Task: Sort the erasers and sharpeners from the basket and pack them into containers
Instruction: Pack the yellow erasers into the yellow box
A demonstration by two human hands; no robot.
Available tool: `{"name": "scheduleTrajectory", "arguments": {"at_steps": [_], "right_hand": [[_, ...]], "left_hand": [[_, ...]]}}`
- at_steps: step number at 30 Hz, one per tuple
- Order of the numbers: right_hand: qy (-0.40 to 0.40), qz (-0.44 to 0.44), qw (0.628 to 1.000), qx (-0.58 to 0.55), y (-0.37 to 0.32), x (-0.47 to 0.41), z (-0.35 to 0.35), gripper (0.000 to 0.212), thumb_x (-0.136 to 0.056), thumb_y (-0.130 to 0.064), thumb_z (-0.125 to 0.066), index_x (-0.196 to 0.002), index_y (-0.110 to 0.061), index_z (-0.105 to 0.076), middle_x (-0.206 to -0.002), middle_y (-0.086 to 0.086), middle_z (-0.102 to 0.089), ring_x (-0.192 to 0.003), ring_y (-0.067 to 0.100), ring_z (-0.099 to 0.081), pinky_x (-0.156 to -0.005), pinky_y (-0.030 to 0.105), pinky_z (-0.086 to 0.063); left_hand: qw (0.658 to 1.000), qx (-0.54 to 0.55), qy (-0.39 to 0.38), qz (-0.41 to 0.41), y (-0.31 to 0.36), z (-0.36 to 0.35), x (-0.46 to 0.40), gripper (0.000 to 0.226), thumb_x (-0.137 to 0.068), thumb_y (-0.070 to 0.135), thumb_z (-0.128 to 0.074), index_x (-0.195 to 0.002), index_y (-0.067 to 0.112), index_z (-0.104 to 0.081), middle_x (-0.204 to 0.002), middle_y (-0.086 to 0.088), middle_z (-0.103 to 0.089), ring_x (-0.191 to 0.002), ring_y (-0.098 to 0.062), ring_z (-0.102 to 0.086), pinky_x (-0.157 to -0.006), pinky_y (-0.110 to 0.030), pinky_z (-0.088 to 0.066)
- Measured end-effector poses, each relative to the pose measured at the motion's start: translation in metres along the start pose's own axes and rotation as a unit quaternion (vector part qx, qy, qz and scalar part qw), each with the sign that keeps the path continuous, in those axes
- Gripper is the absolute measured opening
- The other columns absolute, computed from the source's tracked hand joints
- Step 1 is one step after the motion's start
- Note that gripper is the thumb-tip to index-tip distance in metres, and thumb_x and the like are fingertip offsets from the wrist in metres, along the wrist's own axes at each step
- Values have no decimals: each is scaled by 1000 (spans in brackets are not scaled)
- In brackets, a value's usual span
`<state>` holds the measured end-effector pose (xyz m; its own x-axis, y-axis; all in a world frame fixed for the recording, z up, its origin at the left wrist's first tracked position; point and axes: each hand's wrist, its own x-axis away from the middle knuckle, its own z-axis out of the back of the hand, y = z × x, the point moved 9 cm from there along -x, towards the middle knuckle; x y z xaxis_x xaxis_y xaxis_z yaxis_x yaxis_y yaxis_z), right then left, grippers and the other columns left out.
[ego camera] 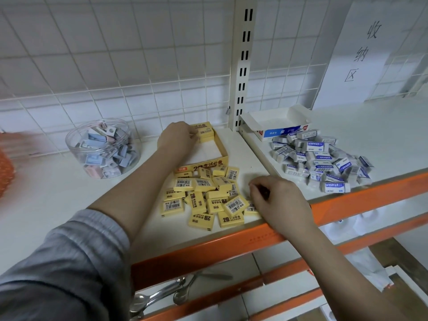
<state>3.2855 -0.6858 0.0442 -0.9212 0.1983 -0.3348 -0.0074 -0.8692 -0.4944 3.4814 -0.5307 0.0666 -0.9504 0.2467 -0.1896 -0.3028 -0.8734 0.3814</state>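
Note:
A yellow cardboard eraser box (223, 151) lies open on the white shelf, with a few yellow erasers (206, 133) stacked in its far corner. My left hand (177, 138) reaches into that corner and its fingers pinch one of those erasers. In front of the box lies a loose pile of several yellow 2B erasers (203, 195). My right hand (279, 200) rests at the pile's right edge, fingers curled over an eraser there. A heap of white and blue erasers (320, 159) lies to the right, before an open white and blue box (278, 122).
A clear round tub of sharpeners (103, 149) stands at the left. An orange mesh basket (5, 170) shows at the far left edge. The shelf has an orange front rail (208, 246); metal spoons (162, 295) lie on the lower shelf. A wire grid backs the shelf.

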Motion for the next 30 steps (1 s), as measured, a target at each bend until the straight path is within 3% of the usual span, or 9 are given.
{"name": "scheduleTrajectory", "arguments": {"at_steps": [2, 7, 9, 13, 16, 20, 25, 27, 30], "right_hand": [[-7, 5, 1000, -3, -1, -1, 0, 16, -89, -18, -57, -85, -16, -71, -77, -1, -67, -69, 15, -58, -59, 23, -42], [-15, 0, 998, -54, -3, -6, 2, 15, -88, -14, -58, -81, -17, -72, -73, -1, -69, -65, 15, -61, -62, 24, -44], [-22, 6, 997, -76, -8, -10, 3, 17, -88, -15, -57, -79, -17, -71, -73, -2, -70, -66, 13, -62, -64, 24, -45], [-46, 13, 995, -89, -21, -17, -1, 16, -90, -22, -56, -87, -25, -72, -78, -12, -66, -69, 1, -59, -62, 9, -43], [-67, 20, 994, -88, -30, -20, -7, 17, -91, -29, -55, -95, -29, -71, -87, -14, -68, -69, 0, -61, -61, 12, -47], [-119, 43, 990, -63, -47, -18, -13, 24, -91, -43, -55, -105, -28, -69, -93, -12, -66, -84, 3, -59, -62, 2, -38], [-165, 22, 985, -39, -51, -20, -21, 41, -86, -47, -60, -123, -28, -61, -122, -5, -63, -107, 9, -58, -79, 16, -34], [-171, 18, 984, -38, -49, -22, -24, 39, -87, -43, -62, -122, -27, -62, -121, -4, -64, -103, 9, -58, -74, 14, -35], [-155, 14, 987, -43, -47, -26, -23, 33, -88, -36, -61, -120, -26, -65, -112, -6, -66, -78, 3, -57, -57, 3, -34]], "left_hand": [[1000, -2, -5, -9, 1, 11, 13, 25, -95, 26, -51, -113, 23, -67, -114, 0, -66, -94, -22, -61, -74, -30, -48], [999, 20, -45, -9, -8, 35, 67, 27, -92, 29, -56, -116, 22, -66, -119, 1, -65, -109, -16, -58, -90, -27, -41], [998, 42, -44, 12, -18, 42, 96, 26, -91, 31, -58, -113, 22, -68, -115, 4, -67, -105, -12, -60, -90, -25, -42], [993, 92, -34, 71, -35, 41, 148, 29, -88, 37, -61, -113, 25, -68, -115, 9, -66, -104, -7, -59, -84, -20, -39], [988, 110, -40, 100, -44, 29, 170, 35, -82, 36, -68, -115, 26, -67, -119, 8, -64, -103, -5, -57, -81, -15, -35], [992, 103, -14, 72, -41, 24, 179, 43, -77, 20, -75, -118, 22, -65, -124, 3, -61, -109, -11, -56, -84, -4, -27], [992, 97, 13, 75, -38, 25, 186, 39, -79, 25, -73, -117, 20, -66, -122, 1, -59, -106, -13, -57, -83, -4, -28], [992, 102, 12, 77, -37, 27, 191, 37, -81, 29, -71, -117, 23, -66, -116, 1, -64, -96, -11, -59, -76, -6, -32], [990, 108, 36, 86, -39, 36, 201, 33, -83, 33, -69, -115, 28, -66, -106, 5, -67, -88, -7, -58, -71, -9, -35]]}}
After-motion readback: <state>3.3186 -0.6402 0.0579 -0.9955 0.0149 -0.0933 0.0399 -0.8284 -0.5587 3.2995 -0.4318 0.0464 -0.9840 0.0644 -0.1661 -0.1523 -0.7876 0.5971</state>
